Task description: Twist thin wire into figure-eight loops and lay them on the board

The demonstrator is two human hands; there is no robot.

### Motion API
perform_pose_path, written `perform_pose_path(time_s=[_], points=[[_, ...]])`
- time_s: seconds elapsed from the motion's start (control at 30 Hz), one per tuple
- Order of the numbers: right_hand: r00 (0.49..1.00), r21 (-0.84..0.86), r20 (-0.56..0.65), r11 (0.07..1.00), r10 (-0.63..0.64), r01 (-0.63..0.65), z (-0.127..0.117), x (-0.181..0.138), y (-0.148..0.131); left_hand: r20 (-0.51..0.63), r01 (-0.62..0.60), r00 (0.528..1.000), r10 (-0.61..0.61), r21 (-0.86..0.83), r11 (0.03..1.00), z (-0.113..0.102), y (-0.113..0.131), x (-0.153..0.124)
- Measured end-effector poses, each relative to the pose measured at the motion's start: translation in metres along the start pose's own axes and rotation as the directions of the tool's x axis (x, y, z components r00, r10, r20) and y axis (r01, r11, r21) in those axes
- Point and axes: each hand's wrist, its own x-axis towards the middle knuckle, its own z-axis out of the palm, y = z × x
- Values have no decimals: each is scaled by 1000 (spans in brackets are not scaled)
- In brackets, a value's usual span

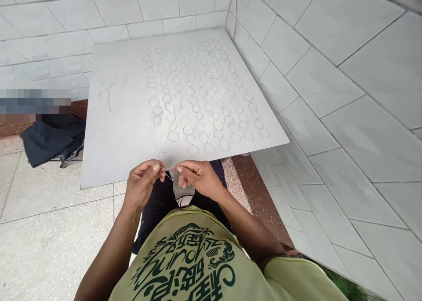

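Observation:
A thin wire (171,179) runs between my two hands at the near edge of the white table, bent into a loop below them. My left hand (145,178) pinches it between thumb and fingers, and a fine end curves up over the tabletop. My right hand (195,176) pinches the same wire close by, the fingertips of both hands a small gap apart. Beyond them, many figure-eight wire pieces (187,129) lie in rows across the middle and right of the table.
The white tabletop (115,147) reaches back to tiled walls (158,6) behind and at the right. A few loose wire pieces (108,87) lie on its left side. Dark cloth (49,140) rests on a seat at the left. Part of a person, blurred out, shows at the left edge.

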Motion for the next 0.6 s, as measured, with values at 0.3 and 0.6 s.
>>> perform_pose_path(time_s=[0.3, 0.6], points=[[997, -145, 60, 988, -38, 46, 16, -12, 7, 36, -120, 993, 115, 343, 932, -4, 24, 0], [998, -86, 66, 996, -7, 13, 15, -18, 11, 345, -292, 936, 76, 633, 717, -19, 48, 9]])
